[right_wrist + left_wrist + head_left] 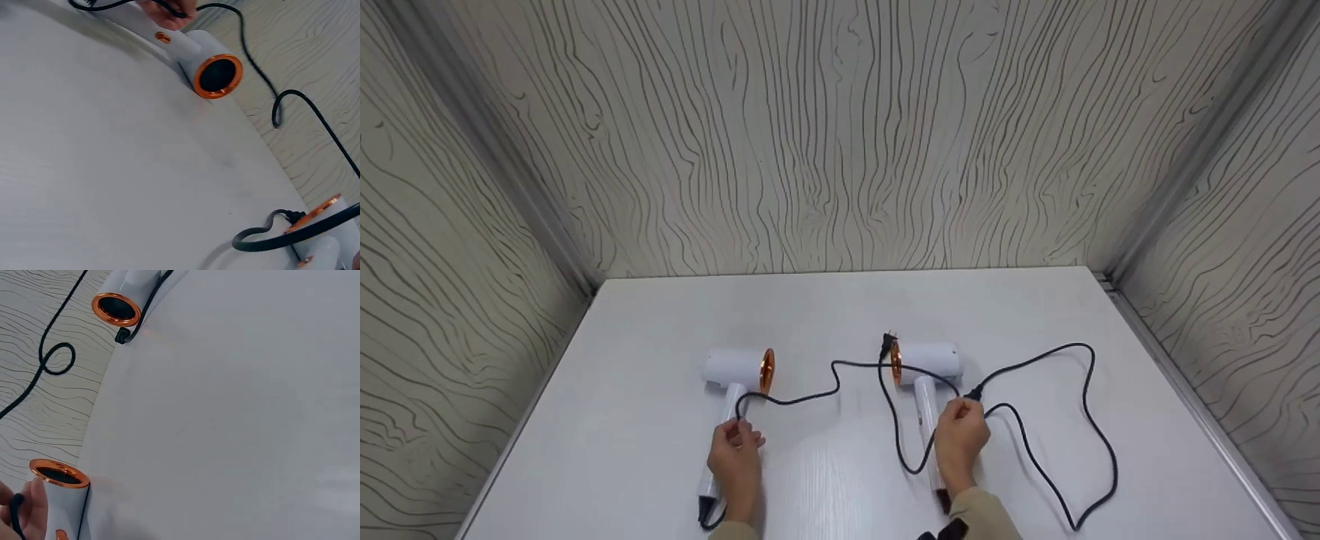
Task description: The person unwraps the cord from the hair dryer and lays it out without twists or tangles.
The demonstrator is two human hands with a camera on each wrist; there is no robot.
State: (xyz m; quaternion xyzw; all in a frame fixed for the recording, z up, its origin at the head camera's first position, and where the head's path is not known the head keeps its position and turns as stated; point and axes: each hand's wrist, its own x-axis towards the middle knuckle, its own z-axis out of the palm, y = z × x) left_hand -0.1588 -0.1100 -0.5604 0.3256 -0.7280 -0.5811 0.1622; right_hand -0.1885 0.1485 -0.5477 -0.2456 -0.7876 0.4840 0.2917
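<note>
Two white hair dryers with copper-coloured rims lie on the table: the left hair dryer (733, 367) and the right hair dryer (930, 364). My left hand (736, 457) is over the left dryer's handle and pinches a black cord (799, 400), also seen between the fingers in the left wrist view. That cord runs across to my right hand (960, 439), beside the right dryer's handle. The right hand pinches black cord just below a plug (975, 393). Another plug (888, 343) sits at the right dryer's copper rim. The right fingertips are partly hidden.
A wide loop of black cord (1114, 457) spreads over the white table (615, 420) at right. Wood-grain panels (840, 150) stand behind the table and at both sides. Metal edging (1185, 397) borders the right side.
</note>
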